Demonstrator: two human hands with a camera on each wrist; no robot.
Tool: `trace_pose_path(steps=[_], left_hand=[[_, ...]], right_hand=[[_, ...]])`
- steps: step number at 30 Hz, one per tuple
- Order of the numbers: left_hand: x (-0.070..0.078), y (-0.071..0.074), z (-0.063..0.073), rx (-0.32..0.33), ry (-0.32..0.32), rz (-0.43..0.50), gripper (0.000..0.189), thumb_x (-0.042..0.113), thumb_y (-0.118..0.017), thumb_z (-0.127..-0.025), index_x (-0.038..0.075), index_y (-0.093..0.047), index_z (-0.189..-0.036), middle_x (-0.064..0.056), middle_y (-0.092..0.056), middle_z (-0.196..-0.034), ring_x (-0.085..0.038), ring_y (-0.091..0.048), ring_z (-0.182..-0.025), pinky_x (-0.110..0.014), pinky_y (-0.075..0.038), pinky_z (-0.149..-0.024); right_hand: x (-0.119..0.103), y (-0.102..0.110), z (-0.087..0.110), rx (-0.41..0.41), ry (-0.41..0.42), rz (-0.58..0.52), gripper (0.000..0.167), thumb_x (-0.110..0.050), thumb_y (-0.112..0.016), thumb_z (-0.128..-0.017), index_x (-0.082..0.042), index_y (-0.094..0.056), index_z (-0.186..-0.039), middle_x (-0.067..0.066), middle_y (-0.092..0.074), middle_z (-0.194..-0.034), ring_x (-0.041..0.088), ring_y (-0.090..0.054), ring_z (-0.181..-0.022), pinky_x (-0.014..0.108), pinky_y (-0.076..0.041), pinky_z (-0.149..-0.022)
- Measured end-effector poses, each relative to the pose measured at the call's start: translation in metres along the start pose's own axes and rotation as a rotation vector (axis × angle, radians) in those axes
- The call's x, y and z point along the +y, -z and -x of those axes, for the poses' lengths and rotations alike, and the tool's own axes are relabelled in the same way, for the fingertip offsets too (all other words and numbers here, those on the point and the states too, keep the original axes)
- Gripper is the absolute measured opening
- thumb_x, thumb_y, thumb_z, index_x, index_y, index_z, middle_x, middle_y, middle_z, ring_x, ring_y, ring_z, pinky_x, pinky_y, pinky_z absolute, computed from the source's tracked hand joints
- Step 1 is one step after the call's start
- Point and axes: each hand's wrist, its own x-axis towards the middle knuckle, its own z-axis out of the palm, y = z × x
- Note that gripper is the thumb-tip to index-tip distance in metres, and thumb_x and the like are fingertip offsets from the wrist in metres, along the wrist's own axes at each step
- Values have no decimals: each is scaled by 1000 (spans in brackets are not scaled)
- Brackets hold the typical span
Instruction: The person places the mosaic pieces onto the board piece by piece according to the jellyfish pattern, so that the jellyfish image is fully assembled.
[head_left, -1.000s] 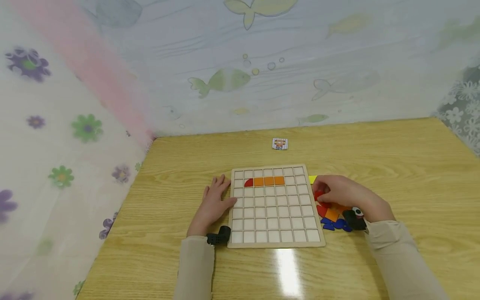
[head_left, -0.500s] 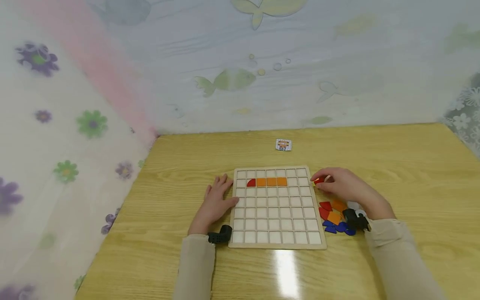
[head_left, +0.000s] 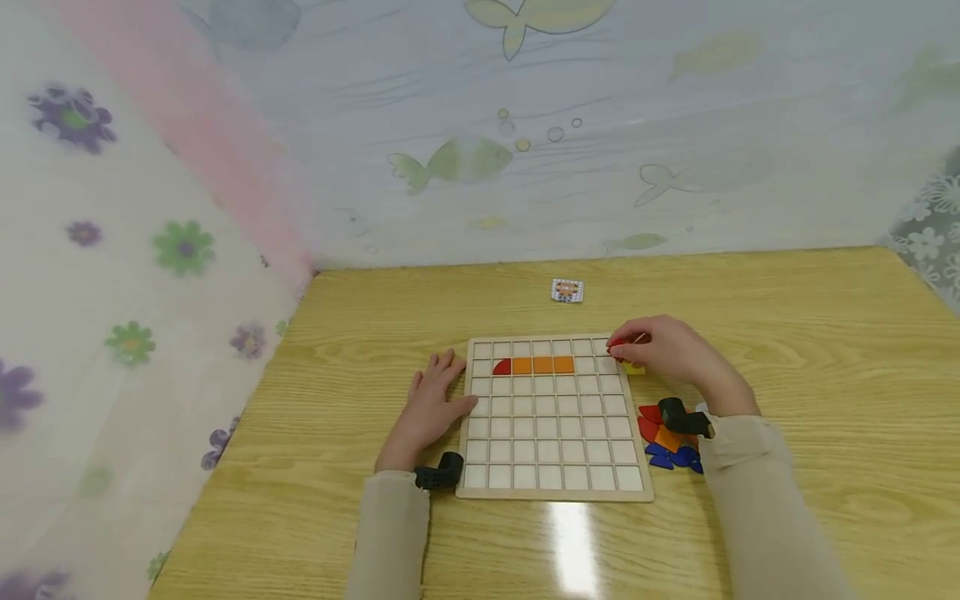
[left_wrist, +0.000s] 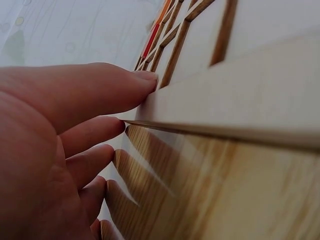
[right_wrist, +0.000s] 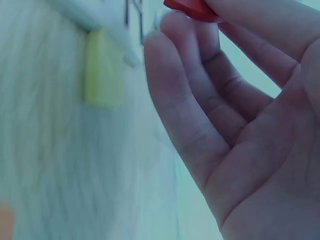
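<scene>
My right hand pinches a small red tile between thumb and fingers, over the upper right corner of the wooden grid board. My left hand lies along the board's left side with its fingers spread. In the left wrist view the left thumb touches the board's edge and the other fingers reach past it. One red quarter-round tile and a row of three orange square tiles sit in the second row of the grid.
A yellow tile lies by the board's right edge. Below it is a pile with red, orange square and blue tiles, partly under the right wrist camera. A small printed card lies behind the board, near the patterned wall.
My right hand has risen from the tile pile with the red tile and moved up and left to the board's corner. The yellow tile now shows below it. The left hand stays put.
</scene>
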Motion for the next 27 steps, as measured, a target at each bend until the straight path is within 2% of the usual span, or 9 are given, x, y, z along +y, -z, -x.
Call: trace_pose_path(steps=[5, 8, 11, 17, 22, 27], left_hand=[[1, 1, 1, -2, 2, 12, 60, 29, -57, -86, 10, -35, -138, -8, -15, -147, -24, -2, -135, -44, 4, -105], [2, 1, 2, 4, 5, 14, 59, 28, -58, -86, 10, -35, -138, -8, -16, -147, -24, -2, -135, -44, 3, -105], [2, 1, 2, 1, 6, 11, 59, 28, -58, -86, 10, -35, -138, -8, -16, -147, -24, -2, -135, -44, 4, -105], [2, 0, 1, -1, 8, 9, 60, 29, -58, -86, 11, -34, -138, -8, -16, -147, -24, -2, -135, -44, 3, -106], [2, 0, 1, 4, 14, 10, 60, 28, -58, -86, 11, -34, -138, -7, -16, -147, -23, -2, -135, -43, 4, -106], [2, 1, 1, 3, 15, 14, 60, 28, -58, -86, 11, -34, -139, -7, -16, -147, -23, -2, -135, -43, 3, -106]], right_hand=[[-2, -1, -5, -9, -19, -143, 26, -23, -56, -88, -4, -62, -104, 11, -61, -92, 22, -63, -77, 35, -51, -69], [-1, -4, -8, -19, -32, -170, 26, -21, -56, -88, -1, -60, -105, 13, -60, -94, 21, -64, -76, 33, -52, -68], [-1, -8, -10, -28, -30, -135, 27, -20, -57, -88, -2, -60, -107, 13, -59, -94, 19, -63, -75, 32, -51, -68], [-1, -15, -15, -44, 3, 3, 29, -16, -56, -88, -4, -58, -114, 7, -60, -91, 16, -58, -74, 29, -50, -68], [-5, -24, -21, -29, 43, 88, 24, -21, -63, -83, -10, -62, -104, 1, -60, -87, 16, -53, -76, 31, -43, -70], [-10, -32, -23, -5, 31, 101, 17, -22, -67, -80, -12, -61, -92, -1, -60, -85, 17, -52, -78, 33, -42, -73]])
